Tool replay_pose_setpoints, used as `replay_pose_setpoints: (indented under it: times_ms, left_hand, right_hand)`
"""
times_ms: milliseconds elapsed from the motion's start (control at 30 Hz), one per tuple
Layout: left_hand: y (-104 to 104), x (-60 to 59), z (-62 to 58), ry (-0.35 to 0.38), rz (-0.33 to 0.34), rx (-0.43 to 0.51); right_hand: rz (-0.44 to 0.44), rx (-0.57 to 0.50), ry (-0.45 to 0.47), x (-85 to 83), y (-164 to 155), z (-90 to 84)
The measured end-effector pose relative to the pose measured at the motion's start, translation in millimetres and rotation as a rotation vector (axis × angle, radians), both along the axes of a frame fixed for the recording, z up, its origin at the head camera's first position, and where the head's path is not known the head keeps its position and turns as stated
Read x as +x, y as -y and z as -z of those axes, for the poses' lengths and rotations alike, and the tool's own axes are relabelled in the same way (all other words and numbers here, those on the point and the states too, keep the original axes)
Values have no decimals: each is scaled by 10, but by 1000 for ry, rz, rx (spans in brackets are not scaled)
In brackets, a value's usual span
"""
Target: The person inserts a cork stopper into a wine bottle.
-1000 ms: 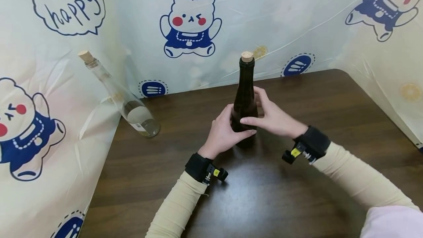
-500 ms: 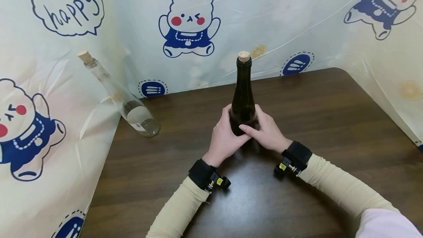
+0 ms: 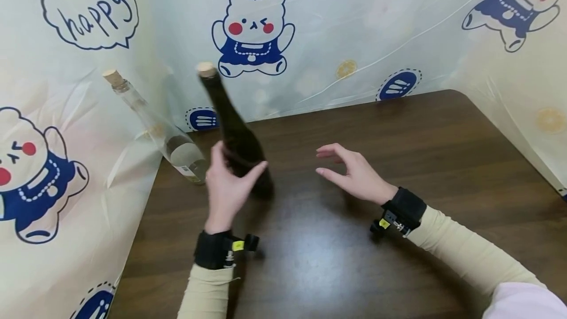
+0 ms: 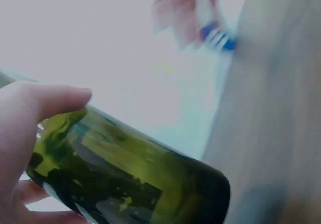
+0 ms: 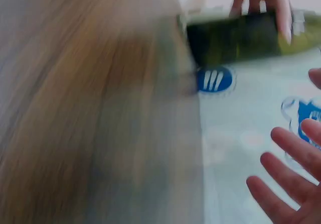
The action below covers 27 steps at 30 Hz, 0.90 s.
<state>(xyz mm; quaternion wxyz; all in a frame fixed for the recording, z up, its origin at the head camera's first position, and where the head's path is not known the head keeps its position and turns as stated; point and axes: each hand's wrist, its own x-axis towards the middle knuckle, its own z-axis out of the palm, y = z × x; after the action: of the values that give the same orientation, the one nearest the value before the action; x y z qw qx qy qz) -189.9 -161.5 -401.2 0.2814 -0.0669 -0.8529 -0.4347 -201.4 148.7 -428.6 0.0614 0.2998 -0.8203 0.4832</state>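
My left hand (image 3: pixel 228 186) grips a dark green glass bottle (image 3: pixel 241 139) around its body, thumb on the near side. The bottle has a cork in its mouth and leans with its neck to the left. In the left wrist view the green bottle (image 4: pixel 130 169) shows its base end, apparently raised off the table. My right hand (image 3: pixel 354 174) holds nothing, its fingers apart and relaxed above the table. The right wrist view shows those spread fingers (image 5: pixel 288 184) at the right edge, away from the green bottle (image 5: pixel 235 38).
A clear glass bottle (image 3: pixel 177 146) with a cork stands at the table's back left corner, just left of the green one. The brown wooden table (image 3: pixel 398 161) meets a printed cloth backdrop (image 3: pixel 310 23) along its back and left sides.
Both hands were around the upright green bottle in the middle. My left hand has carried it left and tilted it; my right hand has let go and stays near the middle.
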Motion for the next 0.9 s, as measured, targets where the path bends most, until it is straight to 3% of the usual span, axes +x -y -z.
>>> replay_pose_setpoints:
  times_ms: [200,400,733,833,900]
  left_hand:
    - [718,121,-64,63,-245,32]
    - [1130,206,-33,172,-355,161]
    - [1323,239,103,213,-398,236]
    - [1297,243,67,222,-402,241]
    - [1206,262,-16,151,-424,209]
  right_hand:
    - [102,48,102,-19,-244,33]
    - [191,101,149,-39,-381,49]
    - [226,143,175,-40,-465,78]
    - [234,153,180,-49,-490,84]
    - [234,157,187,-57,-505,85]
